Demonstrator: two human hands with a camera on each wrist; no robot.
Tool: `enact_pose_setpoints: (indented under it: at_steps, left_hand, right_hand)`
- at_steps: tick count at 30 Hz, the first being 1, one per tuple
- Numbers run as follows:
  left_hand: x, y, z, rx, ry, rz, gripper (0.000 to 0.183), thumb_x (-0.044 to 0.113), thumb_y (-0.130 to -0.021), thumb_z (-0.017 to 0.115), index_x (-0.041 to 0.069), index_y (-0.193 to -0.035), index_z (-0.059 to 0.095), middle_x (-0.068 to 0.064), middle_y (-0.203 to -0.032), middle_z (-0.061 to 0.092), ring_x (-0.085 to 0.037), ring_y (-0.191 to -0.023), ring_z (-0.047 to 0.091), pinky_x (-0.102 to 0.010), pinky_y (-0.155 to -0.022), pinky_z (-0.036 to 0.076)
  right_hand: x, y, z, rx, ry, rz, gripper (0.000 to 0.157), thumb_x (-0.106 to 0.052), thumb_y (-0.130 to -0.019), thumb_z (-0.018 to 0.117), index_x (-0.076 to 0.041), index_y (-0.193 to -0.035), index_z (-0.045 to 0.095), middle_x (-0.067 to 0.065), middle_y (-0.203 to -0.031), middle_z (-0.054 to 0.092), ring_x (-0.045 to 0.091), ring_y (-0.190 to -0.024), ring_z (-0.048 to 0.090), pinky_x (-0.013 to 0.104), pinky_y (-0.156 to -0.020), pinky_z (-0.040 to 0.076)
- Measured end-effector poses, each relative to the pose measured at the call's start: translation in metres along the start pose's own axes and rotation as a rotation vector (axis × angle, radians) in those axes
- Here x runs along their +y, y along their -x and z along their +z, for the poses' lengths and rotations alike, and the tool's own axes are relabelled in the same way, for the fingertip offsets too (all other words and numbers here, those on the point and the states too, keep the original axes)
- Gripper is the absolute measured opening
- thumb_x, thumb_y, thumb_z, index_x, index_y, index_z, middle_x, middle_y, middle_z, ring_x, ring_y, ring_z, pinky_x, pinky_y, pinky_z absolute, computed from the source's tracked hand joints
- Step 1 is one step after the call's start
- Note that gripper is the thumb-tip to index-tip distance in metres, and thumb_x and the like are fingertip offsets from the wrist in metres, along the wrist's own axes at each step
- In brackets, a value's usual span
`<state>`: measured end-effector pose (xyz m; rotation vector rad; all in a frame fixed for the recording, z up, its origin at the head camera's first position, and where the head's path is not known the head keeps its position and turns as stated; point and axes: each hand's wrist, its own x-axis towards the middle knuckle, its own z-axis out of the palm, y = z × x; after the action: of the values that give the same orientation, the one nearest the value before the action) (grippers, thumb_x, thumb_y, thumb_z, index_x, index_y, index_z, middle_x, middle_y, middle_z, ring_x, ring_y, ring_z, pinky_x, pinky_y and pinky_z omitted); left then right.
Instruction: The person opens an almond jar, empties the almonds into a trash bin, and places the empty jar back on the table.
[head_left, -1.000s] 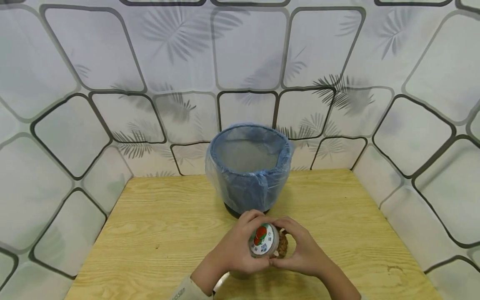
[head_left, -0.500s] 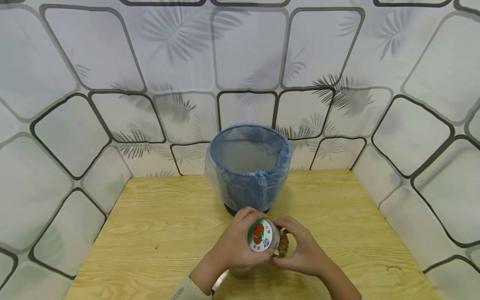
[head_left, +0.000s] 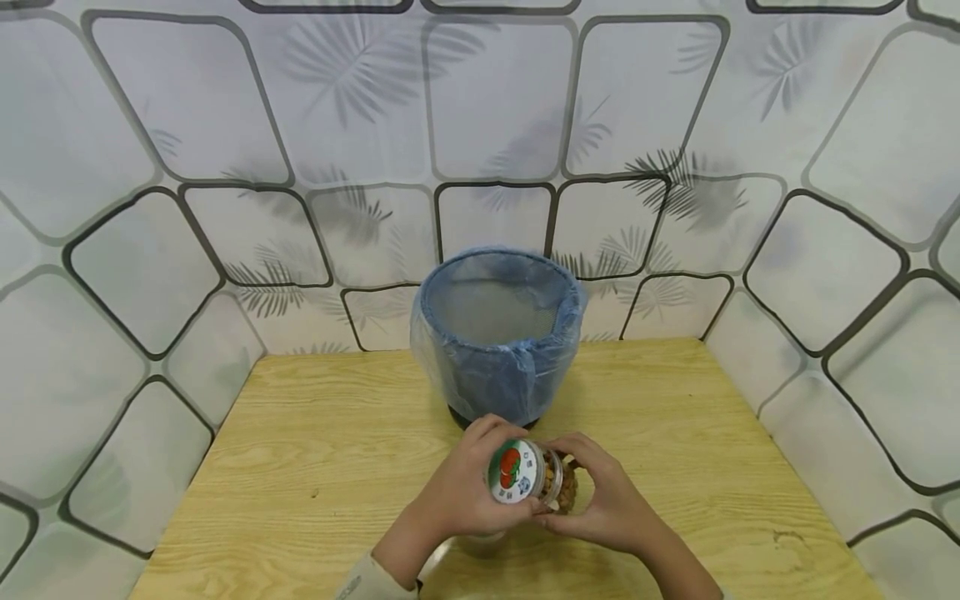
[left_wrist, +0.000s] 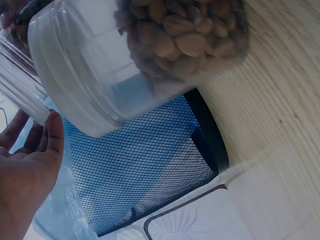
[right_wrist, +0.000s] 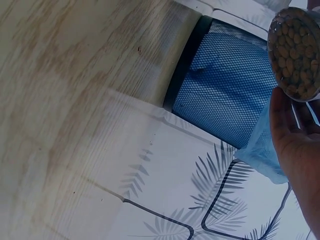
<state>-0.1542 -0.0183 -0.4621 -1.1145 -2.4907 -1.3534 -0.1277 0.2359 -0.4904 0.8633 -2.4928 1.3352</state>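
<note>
In the head view my left hand grips the round lid, printed with a red tomato picture. My right hand holds a clear almond jar from the other side; its almond-filled bottom shows in the right wrist view. Jar and lid are tilted. Almonds show between the lid's edge and the jar's rim; whether the lid is fully apart I cannot tell. Another clear jar, part filled with almonds, stands close to the left wrist camera, mostly hidden beneath my left arm in the head view.
Behind my hands stands a mesh bin lined with a blue plastic bag, close to the back wall. Patterned walls enclose the wooden table at the back and both sides.
My left hand and the lid have shifted slightly left and turned. More of the almonds now show between lid and jar. My right hand stays nearly still.
</note>
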Motion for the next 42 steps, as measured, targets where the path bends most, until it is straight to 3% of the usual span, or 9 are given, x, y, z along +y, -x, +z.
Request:
enact_pose_setpoints:
  at_steps: [15,30,42]
  left_hand:
    - [-0.014,0.01,-0.007,0.009,-0.063,-0.011,0.065,0.043,-0.083,0.087,0.021,-0.139,0.064,0.008,-0.125,0.058,-0.008,-0.108,0.055,-0.025,-0.084,0.059]
    - [-0.026,0.014,-0.011,0.008,-0.061,-0.04,0.062,0.043,-0.082,0.087,0.021,-0.136,0.066,0.011,-0.121,0.059,-0.01,-0.103,0.058,-0.025,-0.082,0.059]
    - [-0.038,0.023,-0.02,0.023,-0.095,-0.132,0.064,0.041,-0.082,0.088,0.015,-0.136,0.067,0.01,-0.121,0.061,-0.008,-0.097,0.059,-0.026,-0.08,0.058]
  right_hand:
    - [-0.002,0.001,-0.001,0.012,0.021,0.02,0.079,-0.039,-0.079,0.097,-0.021,-0.146,0.058,-0.002,-0.137,0.063,0.015,-0.119,0.064,0.036,-0.088,0.062]
    - [-0.001,0.003,-0.001,0.024,0.029,0.019,0.08,-0.04,-0.078,0.097,-0.018,-0.144,0.059,0.003,-0.137,0.064,0.015,-0.119,0.064,0.035,-0.087,0.062]
    - [0.0,0.004,0.0,0.026,0.022,0.019,0.08,-0.04,-0.077,0.098,-0.019,-0.143,0.059,0.005,-0.136,0.065,0.015,-0.117,0.065,0.032,-0.087,0.061]
